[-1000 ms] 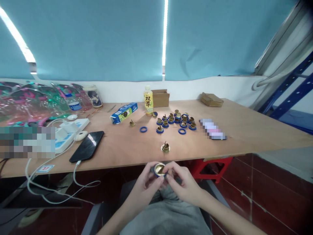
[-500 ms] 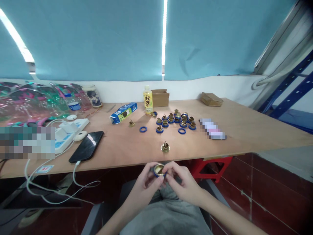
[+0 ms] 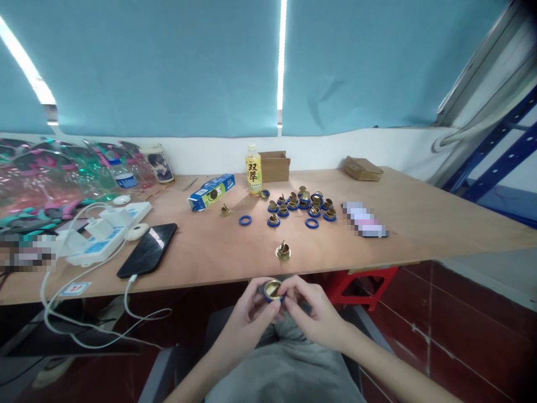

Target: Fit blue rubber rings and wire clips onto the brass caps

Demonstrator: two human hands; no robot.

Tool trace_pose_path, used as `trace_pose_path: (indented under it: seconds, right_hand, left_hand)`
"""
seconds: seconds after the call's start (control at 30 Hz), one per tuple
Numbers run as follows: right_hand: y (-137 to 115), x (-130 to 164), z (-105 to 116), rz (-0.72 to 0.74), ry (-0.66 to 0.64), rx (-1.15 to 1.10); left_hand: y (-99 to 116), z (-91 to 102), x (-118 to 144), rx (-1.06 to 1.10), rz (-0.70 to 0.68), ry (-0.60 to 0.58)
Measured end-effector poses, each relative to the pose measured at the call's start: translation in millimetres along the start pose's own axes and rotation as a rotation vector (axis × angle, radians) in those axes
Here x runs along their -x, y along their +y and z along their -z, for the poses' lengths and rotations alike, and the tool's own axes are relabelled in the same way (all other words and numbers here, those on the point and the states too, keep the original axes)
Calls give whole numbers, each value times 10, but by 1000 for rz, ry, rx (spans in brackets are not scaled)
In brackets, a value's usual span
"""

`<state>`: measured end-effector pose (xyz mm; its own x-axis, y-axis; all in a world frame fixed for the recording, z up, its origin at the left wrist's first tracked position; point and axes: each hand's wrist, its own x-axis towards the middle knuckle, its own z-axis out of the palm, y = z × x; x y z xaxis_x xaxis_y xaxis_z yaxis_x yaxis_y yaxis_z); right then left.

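Observation:
Over my lap, just below the table's front edge, I hold a round brass fitting with a blue ring [image 3: 272,290] around it. My left hand [image 3: 250,313] is closed on its left and lower side. The fingertips of my right hand [image 3: 312,310] pinch its right rim. Ahead on the table a brass fitting [image 3: 283,251] with a raised flap stands without a blue ring. Several brass fittings with blue rings [image 3: 304,204] lie grouped farther back. Two loose blue rings, a left one [image 3: 245,220] and a right one [image 3: 311,223], lie flat near the group.
A yellow drink bottle [image 3: 253,172], a cardboard box [image 3: 274,167] and a blue carton [image 3: 211,192] stand at the back. On the left lie a black phone [image 3: 147,250], a white power strip [image 3: 98,246] with cables and several clear bottles. A blurred phone [image 3: 364,219] lies right.
The view has shifted very slightly. Both hands keep their hold on the blue-ringed brass fitting, with hardly any movement.

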<state>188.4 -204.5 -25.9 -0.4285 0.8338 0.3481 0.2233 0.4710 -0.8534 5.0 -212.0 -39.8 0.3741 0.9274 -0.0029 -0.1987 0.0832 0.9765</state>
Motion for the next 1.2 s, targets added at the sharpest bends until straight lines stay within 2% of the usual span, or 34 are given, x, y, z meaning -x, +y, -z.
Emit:
trace_pose_path:
  seconds: [1.2]
  right_hand:
    - [56,0,16,-28,-22,42]
  left_hand:
    - [21,-21,-3,-9,71,8]
